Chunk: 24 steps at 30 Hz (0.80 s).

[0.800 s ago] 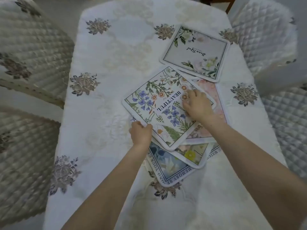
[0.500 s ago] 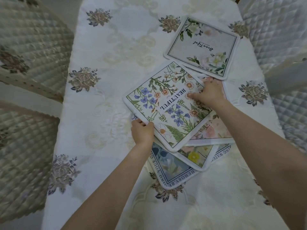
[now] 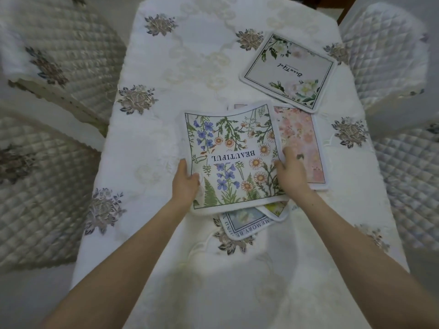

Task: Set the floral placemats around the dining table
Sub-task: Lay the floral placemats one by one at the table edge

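A floral placemat printed "BEAUTIFUL" (image 3: 234, 155) is lifted slightly off a small pile at the table's middle. My left hand (image 3: 185, 184) grips its near-left edge and my right hand (image 3: 291, 174) grips its right edge. Under it lie a pink blossom placemat (image 3: 300, 136), a yellow-flower placemat (image 3: 276, 208) and a blue-bordered placemat with lettering (image 3: 242, 222), all partly hidden. A separate white-rose placemat (image 3: 288, 71) lies flat at the far right of the table.
The table wears a white embroidered cloth (image 3: 147, 143) with grey flower motifs. Quilted chairs stand at the left (image 3: 50, 67), (image 3: 35, 191) and at the right (image 3: 382, 51), (image 3: 408, 181), close to the table edges.
The "BEAUTIFUL" placemat has been turned square to me and raised off the pile. My right hand shifted from its top onto its right edge; my left hand slid along the left edge.
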{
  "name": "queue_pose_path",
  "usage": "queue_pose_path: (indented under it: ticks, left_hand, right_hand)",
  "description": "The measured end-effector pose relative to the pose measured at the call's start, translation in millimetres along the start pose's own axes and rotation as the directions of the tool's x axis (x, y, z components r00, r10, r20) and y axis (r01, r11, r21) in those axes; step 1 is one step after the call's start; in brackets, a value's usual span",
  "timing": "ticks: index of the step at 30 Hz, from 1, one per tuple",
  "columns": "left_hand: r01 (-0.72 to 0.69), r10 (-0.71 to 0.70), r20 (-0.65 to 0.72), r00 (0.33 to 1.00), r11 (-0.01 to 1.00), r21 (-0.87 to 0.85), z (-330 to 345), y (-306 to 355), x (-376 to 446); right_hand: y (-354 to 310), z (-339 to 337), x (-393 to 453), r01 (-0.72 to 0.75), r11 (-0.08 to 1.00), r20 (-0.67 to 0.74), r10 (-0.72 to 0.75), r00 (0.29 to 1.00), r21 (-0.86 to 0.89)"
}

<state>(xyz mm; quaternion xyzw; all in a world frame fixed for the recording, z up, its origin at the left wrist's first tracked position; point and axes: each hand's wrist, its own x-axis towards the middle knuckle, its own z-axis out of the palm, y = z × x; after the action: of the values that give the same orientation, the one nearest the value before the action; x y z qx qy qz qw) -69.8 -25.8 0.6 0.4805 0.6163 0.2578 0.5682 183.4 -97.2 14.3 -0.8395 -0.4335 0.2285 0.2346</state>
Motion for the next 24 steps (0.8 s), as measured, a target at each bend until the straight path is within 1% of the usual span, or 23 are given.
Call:
queue_pose_path:
  ticks: [3,5,9,13,17,19,24]
  left_hand:
    - [0.001,-0.001,-0.008,1.000,0.998,0.056,-32,-20,-23]
    - [0.009,-0.009,0.000,1.000,0.995,0.097,-57,-37,-41]
    - [0.082,-0.079,-0.021,0.997,0.979,0.187,-100,-71,-74]
    - [0.117,-0.099,-0.094,0.991,0.970,0.213,-139,-105,-111]
    - [0.165,-0.134,-0.136,0.982,0.955,0.248,-168,-130,-136]
    - [0.182,-0.147,-0.148,0.978,0.946,0.266,-178,-137,-144]
    - [0.109,-0.067,-0.130,0.989,0.932,0.347,-194,-147,-152]
  right_hand:
    - [-6,20,-53,-0.008,0.995,-0.014,0.009,1.000,0.103]
    - [-10,37,-87,-0.025,0.987,0.008,0.024,1.000,0.158]
    - [-22,64,-150,-0.026,0.974,0.037,0.018,0.999,0.224]
    - [-33,83,-200,-0.063,0.960,0.083,0.042,0.996,0.272]
    - [-43,101,-240,-0.040,0.958,0.114,0.008,0.993,0.283]
    - [-45,109,-255,-0.050,0.959,0.121,0.016,0.993,0.281]
    - [-50,125,-277,-0.158,0.938,0.149,0.117,0.982,0.307]
